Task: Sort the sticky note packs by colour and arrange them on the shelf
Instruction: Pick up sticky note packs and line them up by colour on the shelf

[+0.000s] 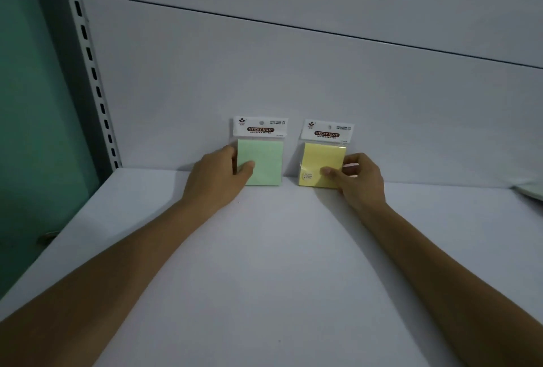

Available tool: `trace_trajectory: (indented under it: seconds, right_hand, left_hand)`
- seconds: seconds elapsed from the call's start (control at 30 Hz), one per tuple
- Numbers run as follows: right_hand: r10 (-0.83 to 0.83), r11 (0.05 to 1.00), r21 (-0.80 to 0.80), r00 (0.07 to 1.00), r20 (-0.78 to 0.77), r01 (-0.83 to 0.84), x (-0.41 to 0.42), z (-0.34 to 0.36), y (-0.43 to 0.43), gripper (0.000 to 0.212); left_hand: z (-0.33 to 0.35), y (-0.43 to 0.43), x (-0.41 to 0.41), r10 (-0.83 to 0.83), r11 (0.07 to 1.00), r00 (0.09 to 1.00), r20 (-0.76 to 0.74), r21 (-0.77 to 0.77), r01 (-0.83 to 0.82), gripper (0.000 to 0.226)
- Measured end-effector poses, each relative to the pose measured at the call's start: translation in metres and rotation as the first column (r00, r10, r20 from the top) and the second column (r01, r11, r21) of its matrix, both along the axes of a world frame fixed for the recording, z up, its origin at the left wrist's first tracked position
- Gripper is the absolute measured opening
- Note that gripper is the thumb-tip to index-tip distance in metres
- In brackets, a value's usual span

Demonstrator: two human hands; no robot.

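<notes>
On my feed both packs stand at the foot of the back panel, where it meets the shelf. The green pack is upright, its back against the panel and its bottom edge on the shelf. The yellow pack stands against the panel too, further toward the panel's right end and tilted a little, with a narrow gap between the two. Each has a white header card reading STICKY NOTE, flat against the panel.

The left hand grips the green pack by the edge nearer the panel's left end, thumb across the front face and fingers out of sight behind it. The right hand pinches the yellow pack at its opposite edge, thumb on the front near the lower corner and fingers curled round the side. The hands are apart, one on each pack, and both forearms reach in over the shelf toward the panel.

At the panel's left end I see a slotted upright, and past it a teal wall. A dark seam runs across the panel high above the packs. Toward the panel's right end a pale thing lies on the shelf at the frame's edge; I cannot tell what it is.
</notes>
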State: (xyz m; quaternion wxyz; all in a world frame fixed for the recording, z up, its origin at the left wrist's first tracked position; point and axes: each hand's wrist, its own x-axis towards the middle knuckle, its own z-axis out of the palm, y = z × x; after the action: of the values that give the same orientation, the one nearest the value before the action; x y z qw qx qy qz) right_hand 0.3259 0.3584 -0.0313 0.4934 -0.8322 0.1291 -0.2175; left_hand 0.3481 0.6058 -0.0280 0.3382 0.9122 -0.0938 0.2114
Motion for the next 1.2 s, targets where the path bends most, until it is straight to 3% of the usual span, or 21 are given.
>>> trace_trajectory:
  seconds: [0.33,0.57,0.87,1.03,1.2]
  right_hand:
    - [0.003,0.988,0.153,0.996,0.084,-0.015,0.001,0.0,-0.005,0.029]
    - [0.006,0.988,0.153,0.996,0.086,-0.019,0.001,0.001,-0.004,0.029]
    - [0.035,0.999,0.034,0.996,0.084,-0.038,0.002,-0.001,-0.005,0.03]
    - [0.016,0.998,0.063,0.995,0.095,-0.022,0.002,-0.002,-0.005,0.033]
    - [-0.054,0.998,0.037,0.988,0.144,0.049,0.0,-0.002,-0.004,0.041]
  left_hand:
    - [-0.001,0.004,0.008,-0.064,0.965,0.996,-0.062,-0.258,0.046,0.028]
    - [0.001,0.004,0.005,-0.067,0.956,0.997,-0.046,-0.288,0.051,0.022]
    - [0.0,0.005,0.008,-0.1,0.943,0.992,-0.07,-0.324,0.072,0.02]
    - [0.002,0.003,0.007,-0.079,0.929,0.996,-0.045,-0.365,0.057,0.023]
    - [0.002,0.002,0.0,0.042,0.991,0.988,0.151,-0.136,-0.021,0.027]
